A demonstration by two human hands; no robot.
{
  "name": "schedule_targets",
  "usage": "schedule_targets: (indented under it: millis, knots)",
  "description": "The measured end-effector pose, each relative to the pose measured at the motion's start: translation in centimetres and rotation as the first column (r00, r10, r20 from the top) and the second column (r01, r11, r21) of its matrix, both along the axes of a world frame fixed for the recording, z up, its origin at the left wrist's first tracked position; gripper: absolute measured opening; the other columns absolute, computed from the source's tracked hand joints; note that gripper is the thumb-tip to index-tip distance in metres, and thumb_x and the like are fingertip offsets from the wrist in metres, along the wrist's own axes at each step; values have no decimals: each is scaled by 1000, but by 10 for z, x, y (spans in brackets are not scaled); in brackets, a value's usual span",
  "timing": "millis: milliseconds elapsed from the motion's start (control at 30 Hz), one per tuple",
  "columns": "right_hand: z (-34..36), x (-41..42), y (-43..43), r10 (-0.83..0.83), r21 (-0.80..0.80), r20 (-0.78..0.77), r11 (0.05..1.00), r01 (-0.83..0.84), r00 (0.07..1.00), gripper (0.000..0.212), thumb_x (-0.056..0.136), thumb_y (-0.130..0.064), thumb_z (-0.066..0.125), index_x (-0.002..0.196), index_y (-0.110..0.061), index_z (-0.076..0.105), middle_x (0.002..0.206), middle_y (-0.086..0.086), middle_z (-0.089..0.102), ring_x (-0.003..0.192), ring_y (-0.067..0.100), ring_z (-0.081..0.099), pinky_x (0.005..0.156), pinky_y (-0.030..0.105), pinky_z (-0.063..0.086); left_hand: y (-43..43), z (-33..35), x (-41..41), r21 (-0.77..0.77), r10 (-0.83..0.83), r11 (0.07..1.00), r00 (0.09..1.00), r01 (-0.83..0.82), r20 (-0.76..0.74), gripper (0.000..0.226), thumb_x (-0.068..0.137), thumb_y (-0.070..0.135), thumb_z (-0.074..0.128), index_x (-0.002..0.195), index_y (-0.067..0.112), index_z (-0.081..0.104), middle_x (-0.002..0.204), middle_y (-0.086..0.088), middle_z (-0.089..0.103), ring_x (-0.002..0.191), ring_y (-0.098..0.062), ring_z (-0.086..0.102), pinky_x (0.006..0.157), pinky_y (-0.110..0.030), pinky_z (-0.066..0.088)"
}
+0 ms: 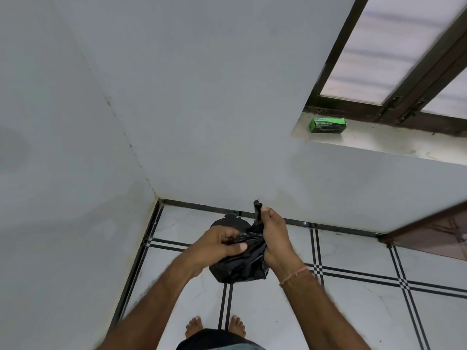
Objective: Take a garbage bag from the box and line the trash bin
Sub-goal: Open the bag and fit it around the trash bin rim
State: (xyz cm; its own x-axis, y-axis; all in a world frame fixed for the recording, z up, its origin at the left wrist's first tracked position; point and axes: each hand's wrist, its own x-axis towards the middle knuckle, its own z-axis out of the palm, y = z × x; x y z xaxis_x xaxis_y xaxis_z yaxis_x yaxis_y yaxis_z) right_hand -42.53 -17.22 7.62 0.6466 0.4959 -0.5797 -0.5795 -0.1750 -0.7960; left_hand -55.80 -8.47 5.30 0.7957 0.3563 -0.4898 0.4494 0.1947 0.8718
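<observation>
Both hands — left hand (222, 245), right hand (274, 238) — clamped on the crumpled garbage bag (246, 263); find its mouth, spread it over the trash bin (228, 223) at twelve o'clock.

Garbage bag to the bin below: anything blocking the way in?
Nothing separate shows between them. The black garbage bag, still bunched, is gripped by the left hand and right hand directly above the dark trash bin, hiding most of it.

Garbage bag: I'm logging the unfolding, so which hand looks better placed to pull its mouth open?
Probably the right hand: it pinches the garbage bag's upper edge, while the left hand grips the bunched middle.
</observation>
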Motion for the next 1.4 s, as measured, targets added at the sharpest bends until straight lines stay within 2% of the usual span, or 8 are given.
schedule_targets:
  millis: [133,400,633,800,900,967,1233,1400]
  knots:
    - [-2,6,0,10,10,29,1000,-10,1000,30,111,-27,47,90,-9,57,48,-10,61,41,4,57,49,23,49,1,-3,-5,-95,-24,995,999,27,25,25,96,9,72,121,12,74,115,-10,79,110,-26,74,98,-37,59]
    - [-19,11,5,-20,18,9,1000,20,1000,30,110,-30,50,90,-10,58,54,-6,64,48,8,59,59,29,54,-12,1,-3,-104,104,990,994,-100,32,19,102,24,66,94,12,80,92,-9,78,85,-18,72,75,-25,54]
    - [-35,11,7,39,-9,-74,999,-40,996,25,109,-28,55,102,-5,62,99,18,70,82,28,67,73,36,61,-19,4,-2,-261,292,929,954,-263,76,23,92,16,76,107,-1,77,107,-21,78,97,-30,77,83,-31,61]
    - [-39,-7,-10,15,-109,540,993,52,841,12,103,-35,62,106,-23,59,106,1,67,100,21,67,87,36,57,-24,8,3,-307,513,829,854,-467,86,17,82,20,80,87,4,79,96,-21,79,82,-24,78,69,-27,61]
    - [-24,-19,-19,185,115,341,965,-236,922,26,103,-36,64,105,-10,67,98,14,72,90,21,68,81,36,58,-26,5,9,-354,604,761,793,-543,84,47,79,31,80,106,-8,74,106,-28,77,90,-31,76,76,-33,63]
    - [-19,-24,-20,279,213,211,922,-323,937,34,98,-30,71,108,1,68,107,28,72,98,29,71,95,43,59,-28,4,10,-390,644,722,762,-572,74,54,83,38,76,108,-9,73,105,-28,76,92,-34,76,80,-37,63]
    - [-20,-20,-22,178,154,7,972,-177,984,20,97,-16,72,94,4,68,96,17,76,90,24,71,76,30,62,-39,0,10,-486,672,666,738,-566,61,27,84,30,74,75,8,63,87,-15,73,77,-22,74,68,-33,62]
    - [-24,-26,-24,150,190,-183,975,-115,972,20,97,-12,68,79,-5,65,92,14,77,85,22,76,74,27,62,-41,-2,4,-621,717,561,696,-547,34,35,89,30,69,101,-3,68,107,-21,75,96,-26,76,81,-35,64]
